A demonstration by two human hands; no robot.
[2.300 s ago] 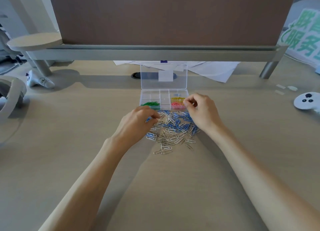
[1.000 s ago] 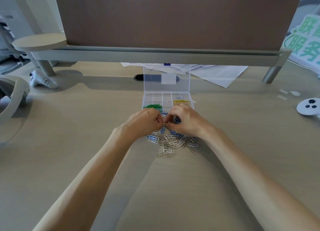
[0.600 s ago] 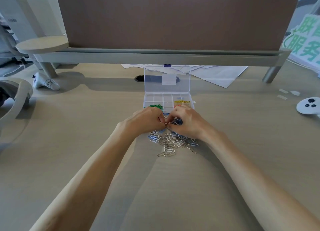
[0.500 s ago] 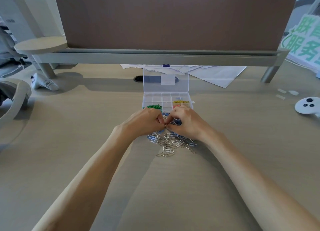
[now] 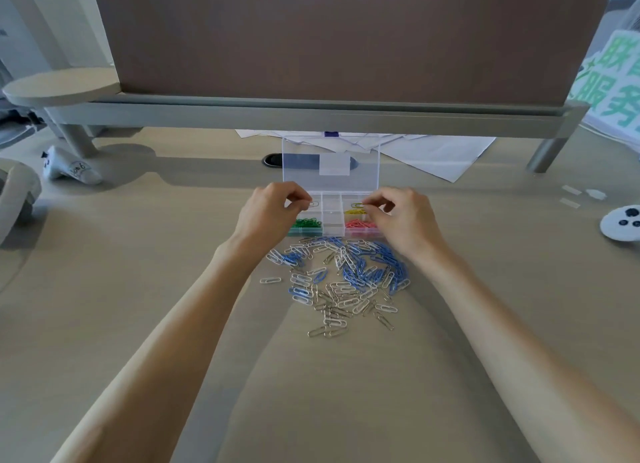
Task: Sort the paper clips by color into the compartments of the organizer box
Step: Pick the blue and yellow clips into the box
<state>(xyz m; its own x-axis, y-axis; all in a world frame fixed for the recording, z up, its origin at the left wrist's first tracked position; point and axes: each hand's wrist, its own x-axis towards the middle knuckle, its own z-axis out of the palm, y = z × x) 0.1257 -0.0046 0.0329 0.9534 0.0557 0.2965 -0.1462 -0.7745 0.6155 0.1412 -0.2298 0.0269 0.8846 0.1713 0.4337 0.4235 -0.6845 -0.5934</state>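
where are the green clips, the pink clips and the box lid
green clips [image 5: 306, 223]: head view, middle of the heap, near left compartment
pink clips [image 5: 360, 224]: head view, middle of the heap, near right compartment
box lid [image 5: 301, 166]: head view, clear panel left of its label

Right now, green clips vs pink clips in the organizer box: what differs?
Colour: the green paper clips are green, the pink paper clips pink. Place: green lie in the near-left compartment of the organizer box, pink in the near-right. Shared: both in the near row.
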